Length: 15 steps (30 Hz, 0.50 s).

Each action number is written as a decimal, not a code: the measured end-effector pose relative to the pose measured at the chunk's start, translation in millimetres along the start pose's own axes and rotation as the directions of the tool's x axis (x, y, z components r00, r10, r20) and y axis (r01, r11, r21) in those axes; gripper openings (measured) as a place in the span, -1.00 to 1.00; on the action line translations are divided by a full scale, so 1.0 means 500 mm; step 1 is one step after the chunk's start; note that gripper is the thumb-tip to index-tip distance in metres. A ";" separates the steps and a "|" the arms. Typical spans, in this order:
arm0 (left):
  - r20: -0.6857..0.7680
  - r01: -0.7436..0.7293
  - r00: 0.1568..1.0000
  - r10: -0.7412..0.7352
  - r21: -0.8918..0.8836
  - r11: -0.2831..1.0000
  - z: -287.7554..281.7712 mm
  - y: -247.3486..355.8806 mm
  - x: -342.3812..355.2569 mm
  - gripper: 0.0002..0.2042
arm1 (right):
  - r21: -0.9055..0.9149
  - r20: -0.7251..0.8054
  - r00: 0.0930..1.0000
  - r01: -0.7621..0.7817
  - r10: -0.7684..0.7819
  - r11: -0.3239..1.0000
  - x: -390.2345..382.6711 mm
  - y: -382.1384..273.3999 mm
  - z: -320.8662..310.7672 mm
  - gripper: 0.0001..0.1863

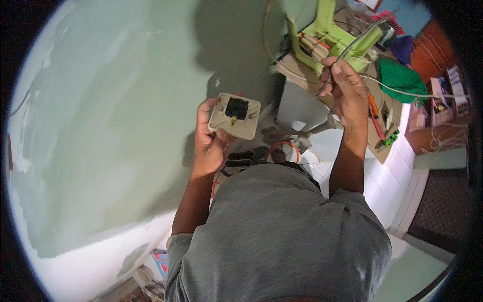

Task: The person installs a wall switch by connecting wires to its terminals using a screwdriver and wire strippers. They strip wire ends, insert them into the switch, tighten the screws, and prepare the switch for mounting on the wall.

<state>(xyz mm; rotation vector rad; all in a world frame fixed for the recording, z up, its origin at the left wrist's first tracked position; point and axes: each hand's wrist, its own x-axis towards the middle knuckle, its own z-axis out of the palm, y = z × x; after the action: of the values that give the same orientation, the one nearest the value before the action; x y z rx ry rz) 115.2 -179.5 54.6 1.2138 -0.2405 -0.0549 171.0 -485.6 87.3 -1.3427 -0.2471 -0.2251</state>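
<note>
My left hand (209, 141) holds a cream square switch plate (234, 116) with its back toward me; a black module with a brass terminal sits in its middle. My right hand (346, 90) is raised to the right of it, fingers pinched on thin grey and white wires (352, 48) that run up over a light green plastic stool (332, 43). The two hands are apart, with the plate at chest height before a pale green wall (110, 116).
The green stool carries small white parts. A board (382, 126) beside it holds orange-handled and green tools. A green cloth (400, 78) lies further right. Below are white floor tiles (392, 176), an orange wire coil (283, 151) and dark items.
</note>
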 end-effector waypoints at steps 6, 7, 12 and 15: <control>0.009 -0.163 0.986 0.165 -0.101 0.981 -0.039 0.007 -0.006 -0.10 | 0.012 0.040 0.999 -0.021 0.020 1.000 0.008 -0.034 0.086 -0.71; 0.012 -0.204 0.978 0.206 -0.097 0.974 -0.050 -0.005 -0.008 -0.13 | 0.002 0.070 0.997 -0.013 0.013 1.000 0.014 -0.019 0.080 -0.72; -0.092 -0.159 0.982 0.163 0.047 0.986 -0.096 -0.030 -0.042 -0.10 | -0.114 0.187 0.980 0.087 -0.065 0.990 0.001 0.053 0.134 -0.71; -0.014 -0.116 0.993 0.117 0.031 0.993 -0.105 -0.067 -0.034 -0.12 | 0.003 0.245 0.959 -0.145 0.140 0.989 -0.046 0.120 0.134 -0.74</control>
<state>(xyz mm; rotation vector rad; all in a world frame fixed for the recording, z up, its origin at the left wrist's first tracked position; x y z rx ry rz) 112.9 -140.0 3.6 1.2279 -0.2993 0.0598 163.9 -407.1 38.6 -1.3612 -0.3570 0.0650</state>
